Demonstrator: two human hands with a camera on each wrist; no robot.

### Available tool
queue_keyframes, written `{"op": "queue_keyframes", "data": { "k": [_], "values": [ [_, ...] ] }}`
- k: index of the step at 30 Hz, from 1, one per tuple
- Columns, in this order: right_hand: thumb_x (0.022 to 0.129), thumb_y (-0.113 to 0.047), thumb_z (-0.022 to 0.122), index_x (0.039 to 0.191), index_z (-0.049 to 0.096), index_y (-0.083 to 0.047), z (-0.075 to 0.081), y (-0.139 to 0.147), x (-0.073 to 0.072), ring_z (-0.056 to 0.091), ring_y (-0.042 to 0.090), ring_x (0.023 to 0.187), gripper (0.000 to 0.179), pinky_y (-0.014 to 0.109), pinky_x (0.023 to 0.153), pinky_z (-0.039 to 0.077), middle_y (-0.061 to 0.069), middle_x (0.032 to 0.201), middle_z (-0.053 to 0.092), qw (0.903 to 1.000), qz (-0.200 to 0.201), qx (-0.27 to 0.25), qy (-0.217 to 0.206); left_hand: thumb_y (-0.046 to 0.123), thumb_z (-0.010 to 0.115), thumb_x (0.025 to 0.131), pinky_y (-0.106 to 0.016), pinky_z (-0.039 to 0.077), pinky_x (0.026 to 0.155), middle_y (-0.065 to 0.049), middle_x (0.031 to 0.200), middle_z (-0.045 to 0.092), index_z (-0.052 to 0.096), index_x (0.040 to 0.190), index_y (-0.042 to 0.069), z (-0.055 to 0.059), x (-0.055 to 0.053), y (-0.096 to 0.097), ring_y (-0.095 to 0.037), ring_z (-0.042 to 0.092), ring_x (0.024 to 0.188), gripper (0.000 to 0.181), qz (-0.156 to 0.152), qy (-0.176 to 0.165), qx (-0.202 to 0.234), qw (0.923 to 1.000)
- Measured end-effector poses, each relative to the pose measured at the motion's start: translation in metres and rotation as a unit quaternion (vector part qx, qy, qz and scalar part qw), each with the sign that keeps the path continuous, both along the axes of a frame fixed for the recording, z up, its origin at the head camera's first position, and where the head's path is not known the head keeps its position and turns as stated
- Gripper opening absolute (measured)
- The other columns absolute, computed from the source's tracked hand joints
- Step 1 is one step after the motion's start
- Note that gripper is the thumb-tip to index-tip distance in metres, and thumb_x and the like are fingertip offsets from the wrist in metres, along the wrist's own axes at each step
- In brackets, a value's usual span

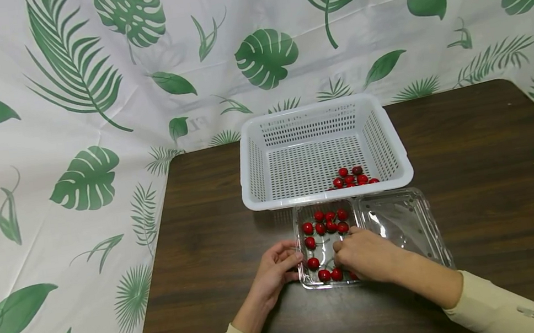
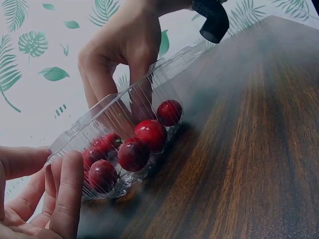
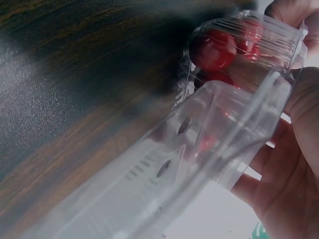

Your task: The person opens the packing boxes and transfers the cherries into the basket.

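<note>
A clear plastic clamshell box point(image 1: 297, 224) lies open on the table, its lid point(image 1: 403, 216) folded out to the right. Red cherries point(image 1: 313, 263) line its back, left and front sides, some with stems. My left hand point(image 1: 274, 272) pinches the box's left wall between thumb and fingers. Reaching into the box from the right, my right hand point(image 1: 365, 254) has its fingers bent down among the cherries. In the left wrist view, the right fingers point(image 2: 142, 94) point down behind the front cherries point(image 2: 151, 135); their tips are hidden, so I cannot tell whether they hold one.
Right behind the box stands a white perforated basket point(image 1: 331, 196), with several more cherries point(image 1: 349, 179) in its front right corner. The dark wooden table point(image 1: 488, 172) extends to both sides. A leaf-patterned cloth point(image 1: 207, 85) hangs behind and to the left.
</note>
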State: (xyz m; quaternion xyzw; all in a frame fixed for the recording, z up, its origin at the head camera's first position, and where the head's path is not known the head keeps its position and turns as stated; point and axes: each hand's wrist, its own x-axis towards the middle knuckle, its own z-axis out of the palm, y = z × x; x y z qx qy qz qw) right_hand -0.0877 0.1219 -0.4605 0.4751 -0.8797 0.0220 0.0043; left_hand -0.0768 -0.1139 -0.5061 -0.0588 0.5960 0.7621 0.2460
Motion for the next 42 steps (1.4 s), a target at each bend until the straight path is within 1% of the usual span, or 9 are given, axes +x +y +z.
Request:
{"op": "queue_keyframes", "data": {
  "k": [9, 15, 22, 25, 28, 32, 36, 42],
  "values": [
    [0.077, -0.023, 0.075, 0.071, 0.068, -0.024, 0.003, 0.0, 0.0, 0.054, 0.01, 0.058, 0.009, 0.025, 0.055, 0.033, -0.01, 0.067, 0.055, 0.9997, 0.011, -0.02, -0.001, 0.003, 0.065, 0.087, -0.024, 0.052, 0.058, -0.002, 0.087, 0.061, 0.052, 0.117, -0.005, 0.0, 0.0, 0.001, -0.011, 0.059, 0.075, 0.034, 0.004, 0.0, 0.004, 1.0],
    [0.078, -0.025, 0.074, 0.074, 0.069, -0.023, 0.009, 0.001, 0.0, 0.055, 0.01, 0.062, 0.007, 0.024, 0.055, 0.034, -0.01, 0.069, 0.056, 0.9992, 0.018, -0.034, 0.006, 0.004, 0.065, 0.087, -0.023, 0.052, 0.057, -0.002, 0.086, 0.061, 0.052, 0.118, -0.006, 0.0, 0.0, 0.001, -0.012, 0.059, 0.074, 0.035, 0.007, -0.002, 0.008, 0.9999],
    [0.081, -0.026, 0.073, 0.078, 0.07, -0.022, 0.018, 0.003, 0.0, 0.055, 0.009, 0.065, 0.005, 0.024, 0.057, 0.039, -0.01, 0.072, 0.056, 0.9986, 0.025, -0.045, 0.008, 0.003, 0.065, 0.087, -0.024, 0.052, 0.057, -0.002, 0.086, 0.061, 0.052, 0.116, -0.005, 0.001, 0.0, 0.001, -0.012, 0.059, 0.074, 0.033, 0.008, -0.001, 0.011, 0.9999],
    [0.08, -0.023, 0.075, 0.081, 0.071, -0.021, 0.023, 0.004, -0.001, 0.056, 0.009, 0.066, 0.004, 0.025, 0.058, 0.041, -0.01, 0.074, 0.058, 0.9982, 0.026, -0.053, 0.006, 0.003, 0.065, 0.087, -0.024, 0.052, 0.057, -0.002, 0.086, 0.061, 0.052, 0.117, -0.006, 0.001, 0.0, 0.001, -0.012, 0.059, 0.074, 0.034, 0.007, -0.001, 0.012, 0.9999],
    [0.078, -0.02, 0.076, 0.082, 0.072, -0.021, 0.028, 0.006, -0.002, 0.057, 0.009, 0.069, 0.006, 0.027, 0.061, 0.045, -0.009, 0.077, 0.059, 0.9976, 0.028, -0.063, 0.006, 0.004, 0.065, 0.087, -0.023, 0.052, 0.057, -0.002, 0.086, 0.061, 0.052, 0.118, -0.006, 0.001, 0.0, 0.001, -0.012, 0.059, 0.075, 0.035, 0.005, 0.0, 0.011, 0.9999],
    [0.078, -0.018, 0.077, 0.085, 0.072, -0.021, 0.036, 0.01, -0.005, 0.06, 0.009, 0.074, 0.009, 0.031, 0.067, 0.05, -0.009, 0.081, 0.062, 0.997, 0.024, -0.074, 0.008, 0.005, 0.066, 0.087, -0.023, 0.052, 0.057, -0.002, 0.086, 0.061, 0.052, 0.118, -0.006, 0.0, 0.0, 0.0, -0.011, 0.059, 0.075, 0.036, 0.004, 0.003, 0.01, 0.9999],
    [0.078, -0.018, 0.077, 0.092, 0.073, -0.02, 0.045, 0.014, -0.008, 0.061, 0.009, 0.078, 0.014, 0.03, 0.07, 0.051, -0.008, 0.086, 0.065, 0.996, 0.011, -0.087, 0.015, 0.005, 0.066, 0.087, -0.024, 0.052, 0.057, -0.001, 0.087, 0.061, 0.052, 0.117, -0.005, 0.0, 0.001, 0.0, -0.012, 0.059, 0.075, 0.034, 0.002, 0.001, 0.007, 1.0],
    [0.078, -0.016, 0.077, 0.095, 0.073, -0.018, 0.058, 0.022, -0.016, 0.062, 0.011, 0.081, 0.017, 0.032, 0.074, 0.053, -0.007, 0.09, 0.065, 0.9901, -0.008, -0.132, 0.047, 0.004, 0.065, 0.087, -0.024, 0.053, 0.058, -0.001, 0.087, 0.061, 0.053, 0.116, -0.003, 0.0, 0.0, 0.0, -0.011, 0.059, 0.075, 0.032, 0.002, -0.001, 0.006, 1.0]
  ]
}}
